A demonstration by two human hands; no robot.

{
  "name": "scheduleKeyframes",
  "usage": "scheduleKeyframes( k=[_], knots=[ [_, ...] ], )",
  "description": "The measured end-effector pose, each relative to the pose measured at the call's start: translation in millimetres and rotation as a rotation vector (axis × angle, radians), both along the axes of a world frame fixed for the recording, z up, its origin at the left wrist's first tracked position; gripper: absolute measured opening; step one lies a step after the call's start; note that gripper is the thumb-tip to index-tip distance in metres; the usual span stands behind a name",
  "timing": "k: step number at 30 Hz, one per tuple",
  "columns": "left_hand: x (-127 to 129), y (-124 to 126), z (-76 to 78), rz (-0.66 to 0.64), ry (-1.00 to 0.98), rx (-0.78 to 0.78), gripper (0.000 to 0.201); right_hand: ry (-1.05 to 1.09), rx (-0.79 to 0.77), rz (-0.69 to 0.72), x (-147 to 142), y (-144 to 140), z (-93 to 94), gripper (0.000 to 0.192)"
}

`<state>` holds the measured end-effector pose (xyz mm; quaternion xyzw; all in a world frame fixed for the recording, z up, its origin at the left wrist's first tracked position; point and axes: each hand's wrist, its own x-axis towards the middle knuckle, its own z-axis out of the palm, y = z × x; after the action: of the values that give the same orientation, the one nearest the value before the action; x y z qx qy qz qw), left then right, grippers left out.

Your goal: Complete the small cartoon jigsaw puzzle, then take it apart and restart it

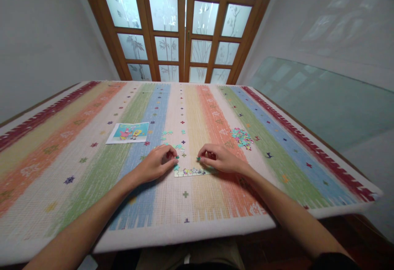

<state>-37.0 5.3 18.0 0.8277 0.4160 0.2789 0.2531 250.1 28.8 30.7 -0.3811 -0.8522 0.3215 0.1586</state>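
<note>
My left hand (160, 160) is closed in a pinch on a small teal jigsaw piece, just above the left end of a partly joined puzzle strip (194, 172). On the other side my right hand (219, 157) pinches another teal jigsaw piece (198, 159) between thumb and fingers, over the strip's right part. The strip lies flat, with its right end partly covered by my right hand. Loose teal pieces (177, 147) are spread beyond my left fingers. Another loose piece (184, 131) lies farther up the cloth.
A heap of mixed jigsaw pieces (242, 138) sits to the right. A printed cartoon picture (129, 133) lies at the left. Striped cloth (212, 204) covers the table; wood-framed glass doors (184, 36) stand behind it.
</note>
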Motion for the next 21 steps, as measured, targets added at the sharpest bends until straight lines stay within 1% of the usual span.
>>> scheduleKeyframes(
  k=[3, 5, 7, 8, 11, 13, 15, 17, 21],
  knots=[
    [2.8, -0.9, 0.6, -0.007, -0.036, 0.002, 0.016, 0.016, 0.100, 0.084, -15.5, -3.0, -9.0, 0.014],
    [6.5, -2.0, 0.2, -0.025, -0.058, 0.008, 0.016, 0.042, 0.198, 0.088, -22.1, -3.6, -13.0, 0.018],
    [12.0, -3.3, -0.5, -0.041, -0.083, 0.016, 0.017, 0.105, 0.232, 0.080, -25.3, -4.5, -14.2, 0.020],
    [15.2, -4.1, -1.0, -0.043, -0.095, 0.017, 0.017, 0.146, 0.217, 0.073, -25.9, -5.2, -14.0, 0.020],
    [26.0, -6.7, -3.1, -0.028, -0.122, 0.008, 0.018, 0.243, 0.095, 0.034, -25.9, -7.9, -12.5, 0.023],
    [32.0, -8.3, -4.7, -0.015, -0.135, -0.002, 0.019, 0.249, 0.030, -0.011, -25.4, -8.4, -11.6, 0.023],
    [35.7, -9.6, -6.3, -0.007, -0.143, 0.003, 0.018, 0.232, -0.003, -0.037, -24.0, -6.9, -10.0, 0.022],
    [36.7, -9.9, -8.0, -0.016, -0.128, 0.031, 0.016, 0.222, 0.001, -0.045, -20.4, -3.0, -7.2, 0.023],
    [34.3, -7.6, -11.7, -0.097, -0.006, 0.157, 0.018, 0.158, 0.072, -0.064, -6.4, 9.4, -2.9, 0.026]
  ],
)
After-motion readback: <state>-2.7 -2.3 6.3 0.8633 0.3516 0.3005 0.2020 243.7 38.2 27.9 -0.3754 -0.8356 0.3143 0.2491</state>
